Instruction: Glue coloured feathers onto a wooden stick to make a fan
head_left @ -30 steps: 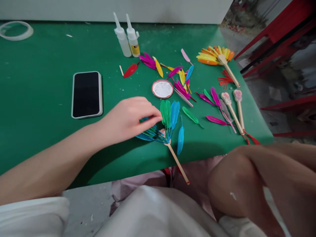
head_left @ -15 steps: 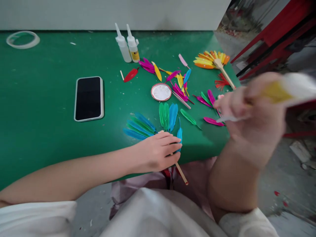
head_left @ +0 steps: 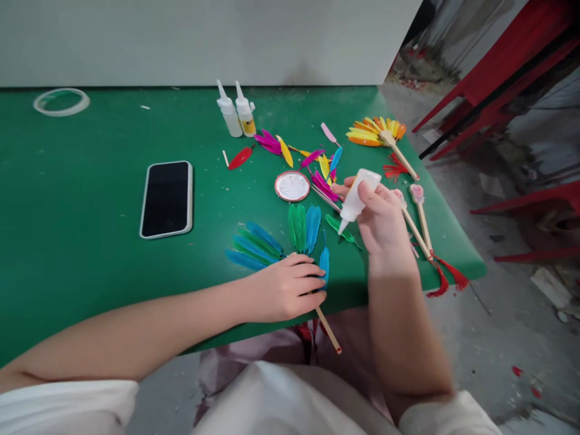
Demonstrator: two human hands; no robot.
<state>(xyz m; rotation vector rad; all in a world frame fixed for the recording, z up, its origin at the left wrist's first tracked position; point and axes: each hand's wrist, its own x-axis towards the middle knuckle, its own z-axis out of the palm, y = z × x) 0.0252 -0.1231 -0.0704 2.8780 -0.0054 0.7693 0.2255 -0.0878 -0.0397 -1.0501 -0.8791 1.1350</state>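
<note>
Three small white plastic bottles with pointed nozzles are in view. Two stand side by side at the far side of the green bench [head_left: 90, 260], one plain [head_left: 229, 115] and one with a yellow label [head_left: 246, 116]. The third, the glue bottle [head_left: 360, 190], is tipped nozzle-down in the right hand [head_left: 383, 223], whose fingers are clenched around its body. Its tip hangs just above a loose green feather [head_left: 341, 225].

The left hand [head_left: 283, 289] lies on the blue-green fan [head_left: 272, 241] near the bench's front edge, its bent fingers covering the spot where the feathers meet the thin wooden stick [head_left: 329, 331]. I cannot tell whether they pinch it or only press. The stick juts out over the edge. The fan's smooth, blade-shaped feathers overlap too much for a sure count.

A second fan [head_left: 374, 130], orange and yellow, lies at the far right. Two bare wooden sticks [head_left: 419, 217] with pale pink heads and red tassels lie beside the right hand.

One shallow round lid [head_left: 292, 185] holds something white. Behind it lie scattered loose feathers [head_left: 319, 162] in magenta, yellow and blue, and a single red feather [head_left: 240, 157] lies apart.

One dark-screened phone [head_left: 167, 198] lies flat, and one clear tape ring [head_left: 61, 101] sits at the far left.
</note>
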